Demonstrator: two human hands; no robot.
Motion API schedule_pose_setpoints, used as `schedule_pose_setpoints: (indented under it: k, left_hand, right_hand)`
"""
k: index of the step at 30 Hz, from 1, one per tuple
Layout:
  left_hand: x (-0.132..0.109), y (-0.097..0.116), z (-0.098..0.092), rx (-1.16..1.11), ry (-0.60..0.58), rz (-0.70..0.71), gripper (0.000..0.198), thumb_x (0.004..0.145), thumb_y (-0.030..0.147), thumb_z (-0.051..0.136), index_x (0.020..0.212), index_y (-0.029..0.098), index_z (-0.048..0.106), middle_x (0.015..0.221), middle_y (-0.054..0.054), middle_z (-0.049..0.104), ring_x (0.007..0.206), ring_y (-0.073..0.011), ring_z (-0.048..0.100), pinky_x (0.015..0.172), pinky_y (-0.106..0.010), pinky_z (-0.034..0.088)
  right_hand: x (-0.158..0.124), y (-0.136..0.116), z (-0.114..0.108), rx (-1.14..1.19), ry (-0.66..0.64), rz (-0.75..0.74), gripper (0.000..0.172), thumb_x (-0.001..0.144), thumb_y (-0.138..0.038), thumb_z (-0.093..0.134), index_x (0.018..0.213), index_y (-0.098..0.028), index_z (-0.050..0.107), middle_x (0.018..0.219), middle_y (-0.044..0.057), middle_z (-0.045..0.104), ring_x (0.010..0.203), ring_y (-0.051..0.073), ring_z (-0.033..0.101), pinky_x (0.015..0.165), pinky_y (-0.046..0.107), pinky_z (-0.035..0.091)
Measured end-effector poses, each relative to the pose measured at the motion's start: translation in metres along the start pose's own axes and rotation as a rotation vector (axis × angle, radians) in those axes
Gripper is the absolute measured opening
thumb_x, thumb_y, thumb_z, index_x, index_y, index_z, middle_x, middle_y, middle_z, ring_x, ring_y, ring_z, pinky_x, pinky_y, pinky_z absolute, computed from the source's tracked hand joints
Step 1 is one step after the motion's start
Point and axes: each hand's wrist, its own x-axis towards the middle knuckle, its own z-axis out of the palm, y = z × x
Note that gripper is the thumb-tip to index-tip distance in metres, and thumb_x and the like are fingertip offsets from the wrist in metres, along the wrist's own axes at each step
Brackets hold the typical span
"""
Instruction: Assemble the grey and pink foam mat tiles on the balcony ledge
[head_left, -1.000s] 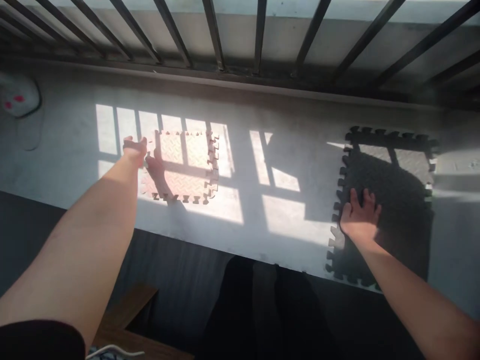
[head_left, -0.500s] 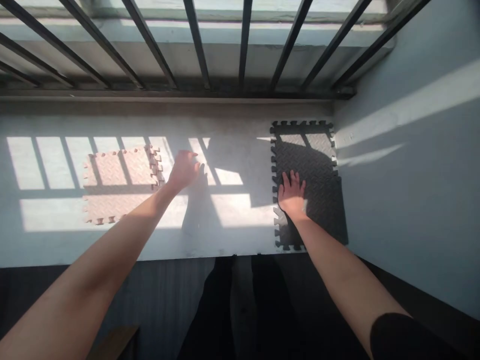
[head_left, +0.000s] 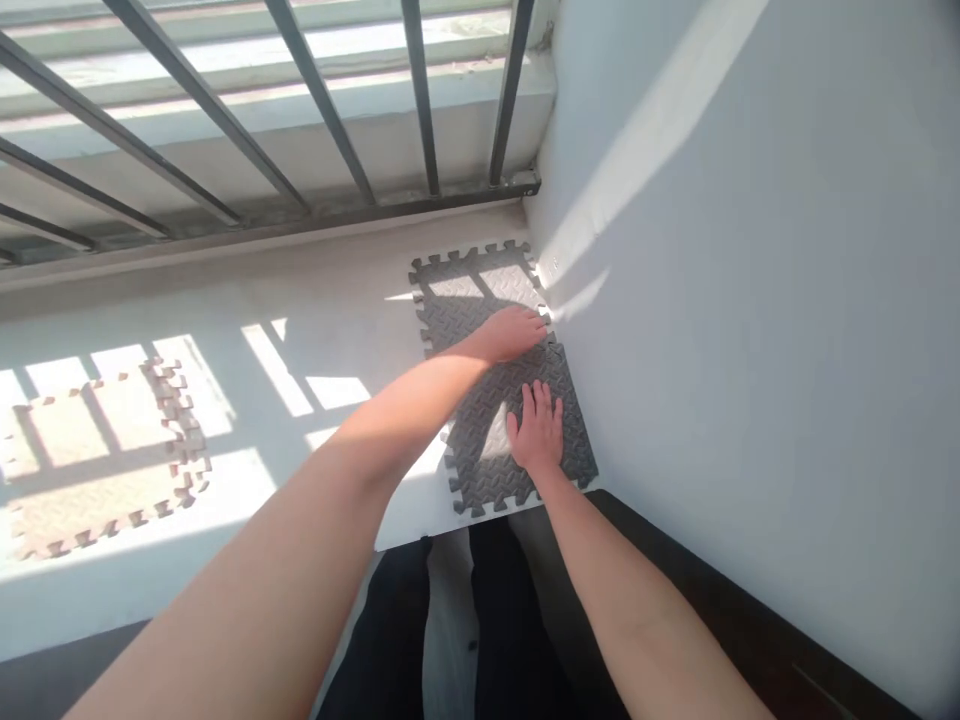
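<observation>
A dark grey foam mat (head_left: 480, 400) with interlocking toothed edges lies flat on the pale ledge, against the wall on the right. My left hand (head_left: 514, 333) reaches over the mat's right edge by the wall, fingers extended and holding nothing. Below it, my right hand (head_left: 537, 435) rests flat on the lower part of the mat with its fingers spread. Light pinkish foam mats (head_left: 97, 460), with toothed edges showing in more than one layer on their right side, lie on the ledge at the left, far from both hands.
Dark metal railing bars (head_left: 315, 90) run along the back of the ledge (head_left: 247, 290). A white wall (head_left: 735, 300) rises on the right. The person's legs in dark trousers (head_left: 394, 610) stand at the ledge's front edge.
The view has turned to the right. My left hand has moved from the bare ledge to the grey mat's right edge. My right hand sits lower and further right on that mat.
</observation>
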Motion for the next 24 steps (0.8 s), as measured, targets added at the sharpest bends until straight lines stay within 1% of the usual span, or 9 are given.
schedule_pose_setpoints:
  k: [3, 5, 7, 10, 13, 15, 18, 21, 24]
  left_hand:
    - [0.039, -0.005, 0.012, 0.021, -0.090, 0.033, 0.059, 0.076, 0.020, 0.093, 0.130, 0.011, 0.072, 0.131, -0.019, 0.073, 0.126, -0.0320, 0.064, 0.096, -0.038, 0.049]
    - [0.053, -0.008, 0.019, 0.029, -0.125, 0.038, 0.076, 0.065, 0.023, 0.100, 0.135, 0.012, 0.071, 0.139, -0.020, 0.070, 0.134, -0.0359, 0.060, 0.101, -0.040, 0.049]
    - [0.060, -0.012, 0.023, 0.039, -0.122, 0.053, 0.084, 0.058, 0.025, 0.103, 0.136, 0.015, 0.072, 0.149, -0.019, 0.066, 0.145, -0.0400, 0.052, 0.109, -0.043, 0.046]
    - [0.064, -0.016, 0.025, 0.040, -0.113, 0.069, 0.084, 0.055, 0.030, 0.105, 0.132, 0.017, 0.075, 0.150, -0.017, 0.065, 0.145, -0.0423, 0.050, 0.118, -0.047, 0.040]
    - [0.064, -0.020, 0.026, 0.040, -0.105, 0.067, 0.083, 0.052, 0.031, 0.106, 0.128, 0.018, 0.075, 0.139, -0.017, 0.070, 0.132, -0.0407, 0.057, 0.119, -0.050, 0.038]
    - [0.063, -0.022, 0.027, 0.044, -0.095, 0.058, 0.082, 0.053, 0.034, 0.106, 0.127, 0.019, 0.075, 0.134, -0.017, 0.072, 0.130, -0.0408, 0.058, 0.117, -0.050, 0.038]
    - [0.061, -0.024, 0.027, 0.061, -0.083, 0.044, 0.080, 0.057, 0.040, 0.105, 0.128, 0.018, 0.075, 0.139, -0.020, 0.068, 0.131, -0.0417, 0.055, 0.113, -0.049, 0.041]
    - [0.062, -0.022, 0.025, 0.074, -0.073, 0.089, 0.083, 0.056, 0.044, 0.104, 0.129, 0.015, 0.075, 0.144, -0.021, 0.064, 0.131, -0.0412, 0.054, 0.110, -0.046, 0.043]
    - [0.065, -0.019, 0.018, 0.067, -0.025, 0.116, 0.084, 0.056, 0.048, 0.104, 0.129, 0.014, 0.076, 0.146, -0.021, 0.062, 0.137, -0.0432, 0.050, 0.118, -0.049, 0.038]
  right_hand:
    - [0.002, -0.002, 0.002, 0.030, -0.011, -0.007, 0.068, 0.107, -0.034, 0.050, 0.168, -0.005, 0.041, 0.179, 0.026, 0.035, 0.168, 0.038, 0.027, 0.137, 0.066, 0.013]
    - [0.003, -0.003, 0.002, 0.049, -0.020, -0.003, 0.069, 0.106, -0.034, 0.051, 0.168, -0.004, 0.041, 0.179, 0.027, 0.034, 0.169, 0.039, 0.025, 0.137, 0.066, 0.012]
    - [0.002, -0.004, 0.000, 0.060, -0.029, 0.004, 0.069, 0.106, -0.034, 0.051, 0.168, -0.005, 0.041, 0.180, 0.026, 0.033, 0.169, 0.039, 0.025, 0.137, 0.067, 0.011]
    - [0.002, -0.004, -0.001, 0.065, -0.049, 0.014, 0.070, 0.106, -0.033, 0.052, 0.169, -0.006, 0.040, 0.180, 0.026, 0.033, 0.169, 0.039, 0.025, 0.137, 0.066, 0.010]
    - [0.002, -0.005, -0.003, 0.066, -0.075, 0.022, 0.070, 0.105, -0.033, 0.052, 0.169, -0.006, 0.040, 0.180, 0.026, 0.032, 0.170, 0.039, 0.024, 0.137, 0.067, 0.010]
    - [0.003, -0.006, -0.004, 0.063, -0.092, 0.029, 0.071, 0.105, -0.034, 0.052, 0.169, -0.006, 0.040, 0.181, 0.026, 0.031, 0.170, 0.039, 0.023, 0.137, 0.067, 0.010]
    - [0.003, -0.007, -0.004, 0.051, -0.104, 0.038, 0.072, 0.105, -0.034, 0.052, 0.170, -0.005, 0.038, 0.181, 0.026, 0.030, 0.171, 0.039, 0.022, 0.137, 0.066, 0.010]
    - [0.002, -0.006, -0.003, 0.042, -0.093, 0.037, 0.071, 0.105, -0.034, 0.052, 0.169, -0.005, 0.040, 0.180, 0.026, 0.032, 0.170, 0.039, 0.024, 0.137, 0.066, 0.010]
    - [0.002, -0.005, -0.002, 0.049, -0.076, 0.025, 0.071, 0.105, -0.034, 0.053, 0.168, -0.004, 0.041, 0.180, 0.027, 0.033, 0.169, 0.040, 0.025, 0.137, 0.067, 0.010]
